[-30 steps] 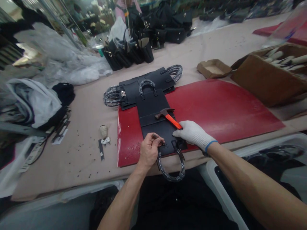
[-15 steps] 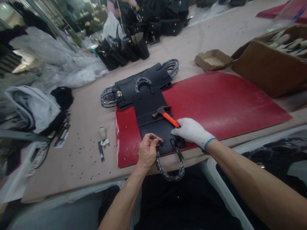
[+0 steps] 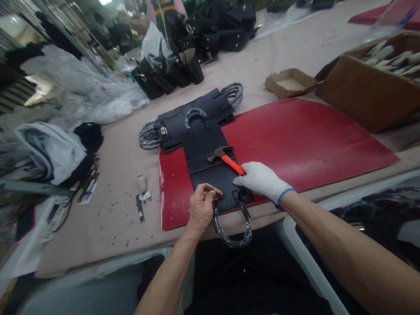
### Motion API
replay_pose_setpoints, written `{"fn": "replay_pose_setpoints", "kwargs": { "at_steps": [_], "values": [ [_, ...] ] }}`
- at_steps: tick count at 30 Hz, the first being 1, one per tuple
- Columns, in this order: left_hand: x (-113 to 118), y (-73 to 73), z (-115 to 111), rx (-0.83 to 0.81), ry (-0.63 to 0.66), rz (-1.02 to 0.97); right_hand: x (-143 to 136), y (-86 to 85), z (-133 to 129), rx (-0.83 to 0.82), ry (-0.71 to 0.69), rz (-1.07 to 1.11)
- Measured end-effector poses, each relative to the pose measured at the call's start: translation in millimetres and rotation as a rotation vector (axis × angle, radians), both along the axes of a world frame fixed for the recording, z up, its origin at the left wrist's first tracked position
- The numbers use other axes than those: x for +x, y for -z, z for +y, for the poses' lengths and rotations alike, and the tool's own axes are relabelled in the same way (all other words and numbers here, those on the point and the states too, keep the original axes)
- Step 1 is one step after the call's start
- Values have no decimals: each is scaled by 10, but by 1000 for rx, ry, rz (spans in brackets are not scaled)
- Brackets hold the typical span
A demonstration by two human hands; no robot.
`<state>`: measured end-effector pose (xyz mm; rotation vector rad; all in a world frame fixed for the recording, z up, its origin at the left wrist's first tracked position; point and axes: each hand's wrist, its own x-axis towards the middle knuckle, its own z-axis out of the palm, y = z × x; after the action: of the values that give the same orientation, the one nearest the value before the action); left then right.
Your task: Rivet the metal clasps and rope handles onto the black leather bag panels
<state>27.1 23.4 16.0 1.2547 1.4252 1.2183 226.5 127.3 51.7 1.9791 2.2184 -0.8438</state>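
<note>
My right hand (image 3: 262,179), in a white knit glove, is closed on the orange grip of a claw hammer (image 3: 233,165). The dark hammer head rests over a black leather bag panel (image 3: 205,142). My bare left hand (image 3: 201,205) pinches a thin, dark metal rod, like a punch (image 3: 207,187), low over the panel's near end. Close by, a plastic-wrapped bag handle (image 3: 234,243) loops over the table's front edge. Another wrapped handle (image 3: 195,112) stands at the panel's far end. My left fingers partly hide the rod.
Under the panel lies a red board (image 3: 295,140). Stacked black bag pieces (image 3: 190,109) lie behind. An open carton (image 3: 364,94) and a shallow cardboard box (image 3: 288,83) stand right. A cone of thread (image 3: 141,183) and a dark strip (image 3: 140,209) lie left among scattered bits.
The camera view has shifted slightly. Both hands, the hammer and the bag panel keep nearly the same places.
</note>
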Motion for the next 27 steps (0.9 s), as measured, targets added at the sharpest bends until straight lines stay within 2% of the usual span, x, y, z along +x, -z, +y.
{"fn": "replay_pose_setpoints", "kwargs": {
  "at_steps": [4,9,13,15,17,20,23,25,27],
  "values": [
    [14,8,-1,36,11,68,0,-8,6,0,6,17],
    [16,43,-15,223,79,323,16,-49,-24,-33,31,96],
    [6,82,-24,321,151,436,42,-78,-87,-109,59,213],
    [2,95,-26,357,175,459,63,-138,-125,-118,65,260],
    [1,107,-29,381,191,475,94,-279,-183,-96,59,291],
    [1,134,-30,386,200,493,160,-635,-358,34,21,387],
    [3,178,-21,422,185,494,249,-949,-639,240,-43,506],
    [4,208,-11,461,175,507,323,-997,-838,358,-87,482],
    [5,229,-2,489,175,526,403,-922,-994,441,-140,383]
  ]
}}
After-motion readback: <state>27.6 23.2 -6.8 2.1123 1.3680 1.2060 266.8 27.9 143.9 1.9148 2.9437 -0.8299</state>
